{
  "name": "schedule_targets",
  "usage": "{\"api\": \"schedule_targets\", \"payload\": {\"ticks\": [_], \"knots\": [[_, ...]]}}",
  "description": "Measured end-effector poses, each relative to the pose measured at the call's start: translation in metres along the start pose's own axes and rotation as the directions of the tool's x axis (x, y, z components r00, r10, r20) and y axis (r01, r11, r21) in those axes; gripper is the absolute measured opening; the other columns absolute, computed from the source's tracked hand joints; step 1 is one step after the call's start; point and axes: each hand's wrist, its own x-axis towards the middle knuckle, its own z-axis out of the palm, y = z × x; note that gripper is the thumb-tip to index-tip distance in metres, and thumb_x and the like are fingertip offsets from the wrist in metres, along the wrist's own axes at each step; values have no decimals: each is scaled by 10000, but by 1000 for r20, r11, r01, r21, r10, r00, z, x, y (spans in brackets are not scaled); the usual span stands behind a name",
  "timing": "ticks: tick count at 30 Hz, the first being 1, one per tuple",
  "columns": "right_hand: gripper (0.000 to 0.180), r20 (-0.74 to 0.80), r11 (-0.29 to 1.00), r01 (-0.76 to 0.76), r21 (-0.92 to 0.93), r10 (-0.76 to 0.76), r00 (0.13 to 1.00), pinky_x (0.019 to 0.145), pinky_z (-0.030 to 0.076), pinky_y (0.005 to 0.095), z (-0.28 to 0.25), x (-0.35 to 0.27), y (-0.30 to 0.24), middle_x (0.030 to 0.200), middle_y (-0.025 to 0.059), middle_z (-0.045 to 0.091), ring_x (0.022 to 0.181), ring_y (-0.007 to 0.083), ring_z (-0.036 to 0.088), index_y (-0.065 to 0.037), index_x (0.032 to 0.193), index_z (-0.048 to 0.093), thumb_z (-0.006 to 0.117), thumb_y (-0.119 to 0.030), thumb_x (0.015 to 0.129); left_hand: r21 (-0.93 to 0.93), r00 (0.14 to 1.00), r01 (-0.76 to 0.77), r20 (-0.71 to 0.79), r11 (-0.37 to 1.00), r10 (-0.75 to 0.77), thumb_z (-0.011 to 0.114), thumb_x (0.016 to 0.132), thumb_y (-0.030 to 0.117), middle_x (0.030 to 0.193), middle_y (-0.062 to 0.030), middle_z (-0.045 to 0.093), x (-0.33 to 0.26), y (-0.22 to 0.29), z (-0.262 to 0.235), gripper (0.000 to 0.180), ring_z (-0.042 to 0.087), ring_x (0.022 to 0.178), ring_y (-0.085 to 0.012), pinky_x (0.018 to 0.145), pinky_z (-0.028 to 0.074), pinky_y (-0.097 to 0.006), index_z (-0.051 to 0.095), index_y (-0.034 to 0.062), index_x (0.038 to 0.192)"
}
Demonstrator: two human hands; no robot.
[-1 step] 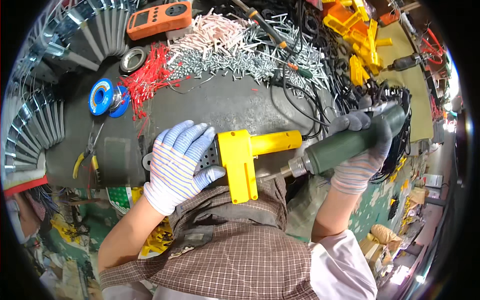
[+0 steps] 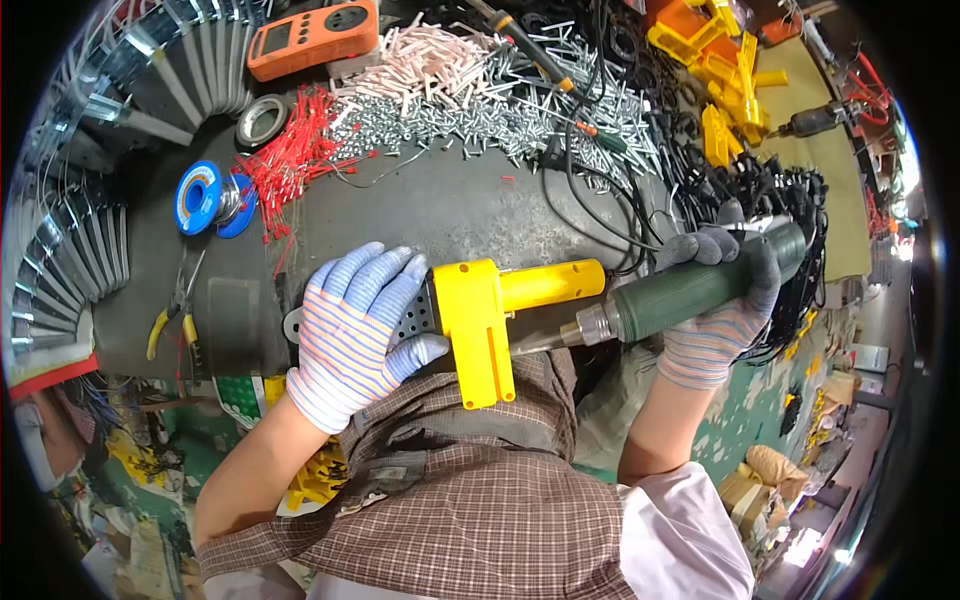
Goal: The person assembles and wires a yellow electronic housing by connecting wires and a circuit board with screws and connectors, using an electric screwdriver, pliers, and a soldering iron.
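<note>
To the right of the yellow housing (image 2: 476, 335), the green power screwdriver (image 2: 672, 296) was turned slightly by the right hand (image 2: 722, 325), so its slant was flattened.

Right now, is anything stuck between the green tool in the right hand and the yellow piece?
Nothing visible is. The right hand holds the green tool, and its thin metal bit reaches the yellow piece's right side; I can't tell if they touch. The left hand is on the opposite side.

The housing (image 2: 476, 338) is yellow, the power tool (image 2: 660, 300) dark green — the gloves (image 2: 342, 332) blue-and-orange striped.
</note>
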Motion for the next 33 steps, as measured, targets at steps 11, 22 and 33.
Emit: {"api": "schedule_targets", "payload": {"ticks": [11,22,33], "knots": [[447,-84,988,73,139,-61,995,824,451,416,-38,2,8,754,48,512,700,184,498,8,1160,508,670,-228,816,-58,996,49,82,997,-44,669,742,534,1183,-101,575,5,5,-6,656,540,1080,-297,944,404,-416,562,90,1213],[459,-218,983,28,182,13,976,774,470,387,-33,1,19,726,24,508,685,178,511,28,1156,517,679,-204,795,-164,988,77,143,983,-53,705,685,528,1162,-106,586,11,-1,-7,695,543,1070,-308,942,403,-414,552,98,1209],[410,-203,984,98,149,-66,977,777,454,390,-37,1,8,718,30,499,667,172,487,-2,1108,540,671,-232,795,-223,988,94,145,970,-62,742,671,475,1141,-104,596,11,-2,-9,688,555,1053,-308,937,407,-413,548,98,1213]]}}
